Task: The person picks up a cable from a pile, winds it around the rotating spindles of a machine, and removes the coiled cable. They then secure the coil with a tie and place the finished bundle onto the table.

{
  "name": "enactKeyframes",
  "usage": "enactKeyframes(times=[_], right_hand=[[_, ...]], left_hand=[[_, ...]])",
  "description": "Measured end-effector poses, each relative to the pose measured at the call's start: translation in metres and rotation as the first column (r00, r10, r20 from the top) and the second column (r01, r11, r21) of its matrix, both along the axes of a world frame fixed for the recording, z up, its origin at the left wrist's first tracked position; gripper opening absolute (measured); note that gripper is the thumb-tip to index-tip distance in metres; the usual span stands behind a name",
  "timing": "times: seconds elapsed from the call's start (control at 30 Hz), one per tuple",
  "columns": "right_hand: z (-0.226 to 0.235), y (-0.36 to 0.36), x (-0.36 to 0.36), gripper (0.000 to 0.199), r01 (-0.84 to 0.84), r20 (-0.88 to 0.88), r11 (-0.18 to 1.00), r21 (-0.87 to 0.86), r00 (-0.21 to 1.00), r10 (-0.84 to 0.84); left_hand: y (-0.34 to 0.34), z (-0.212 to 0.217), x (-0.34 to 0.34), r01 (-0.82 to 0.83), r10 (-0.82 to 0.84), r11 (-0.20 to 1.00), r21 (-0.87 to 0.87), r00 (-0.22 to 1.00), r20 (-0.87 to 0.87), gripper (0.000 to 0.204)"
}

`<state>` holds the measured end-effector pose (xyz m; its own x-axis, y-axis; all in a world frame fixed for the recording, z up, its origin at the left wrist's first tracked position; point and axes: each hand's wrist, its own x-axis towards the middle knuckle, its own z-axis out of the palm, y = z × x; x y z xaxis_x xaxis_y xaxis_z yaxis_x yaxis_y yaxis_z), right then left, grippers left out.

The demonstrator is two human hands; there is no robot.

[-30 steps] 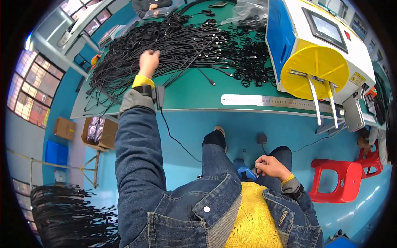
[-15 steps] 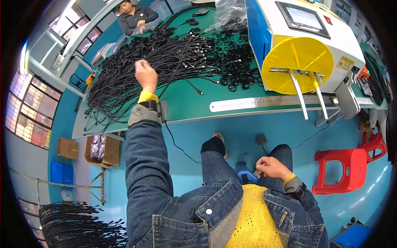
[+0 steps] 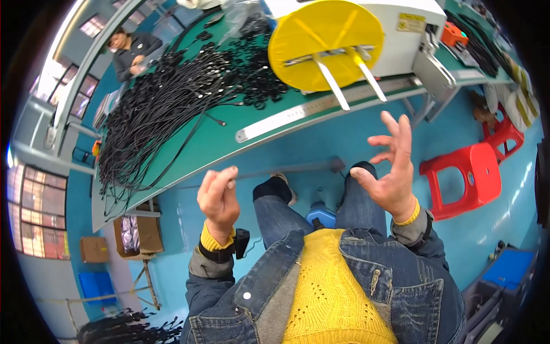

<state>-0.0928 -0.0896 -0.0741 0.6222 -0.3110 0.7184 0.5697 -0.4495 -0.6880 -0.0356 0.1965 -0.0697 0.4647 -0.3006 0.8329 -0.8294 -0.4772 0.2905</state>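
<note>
My left hand (image 3: 219,200) is in front of the table edge, its thumb and fingers pinched together. Whatever may be in that pinch is too small to make out. My right hand (image 3: 394,166) is raised below the machine's two flat metal prongs (image 3: 349,83), fingers spread, holding nothing. Beyond my left hand, a large heap of black cables (image 3: 166,109) with light connector ends lies on the green table (image 3: 206,146). A pile of small black loops (image 3: 260,89) sits beside it. The prongs stick out from a yellow disc (image 3: 326,37) on a white machine (image 3: 395,49).
A steel ruler (image 3: 275,127) lies along the table's front edge. Red stools (image 3: 467,178) stand at the right. Open cardboard box (image 3: 150,236) is below the table's left end. Another person (image 3: 132,54) sits at the far left. More black cables (image 3: 129,328) hang lower left.
My left hand has drawn back from above the cable heap toward me. The right hand has risen from my lap and spread its fingers. The view has shifted, so the table appears tilted and higher.
</note>
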Motion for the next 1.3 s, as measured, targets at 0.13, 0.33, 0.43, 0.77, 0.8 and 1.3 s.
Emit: enactKeyframes(times=[0.13,0.33,0.43,0.77,0.8,1.3], right_hand=[[-0.024,-0.033,-0.006,0.052,-0.133,-0.146,0.886,-0.444,0.986,0.075],[-0.022,-0.031,-0.014,0.036,-0.14,-0.175,0.856,-0.497,0.983,0.059],[0.005,-0.038,-0.011,0.031,-0.127,-0.142,0.884,-0.45,0.987,0.069],[0.013,-0.08,0.08,0.021,0.519,0.415,0.706,-0.482,0.845,-0.338],[0.008,-0.076,0.088,0.019,0.469,0.329,0.765,-0.441,0.878,-0.348],[-0.021,-0.071,0.118,0.011,0.402,0.07,0.884,-0.241,0.915,-0.397]], left_hand=[[-0.019,-0.012,-0.019,0.041,-0.041,0.999,-0.007,0.982,-0.185,0.014],[-0.087,0.011,-0.032,0.322,-0.198,0.931,0.172,0.841,-0.504,0.019],[-0.119,0.043,-0.026,0.32,-0.231,0.933,0.166,0.884,-0.405,0.021],[-0.177,0.056,0.058,0.172,-0.19,0.982,-0.082,0.903,-0.386,0.014],[-0.177,0.053,0.068,0.144,-0.166,0.986,-0.088,0.919,-0.357,0.013],[-0.174,0.045,0.101,0.131,-0.364,0.91,-0.394,0.708,-0.605,0.013]])
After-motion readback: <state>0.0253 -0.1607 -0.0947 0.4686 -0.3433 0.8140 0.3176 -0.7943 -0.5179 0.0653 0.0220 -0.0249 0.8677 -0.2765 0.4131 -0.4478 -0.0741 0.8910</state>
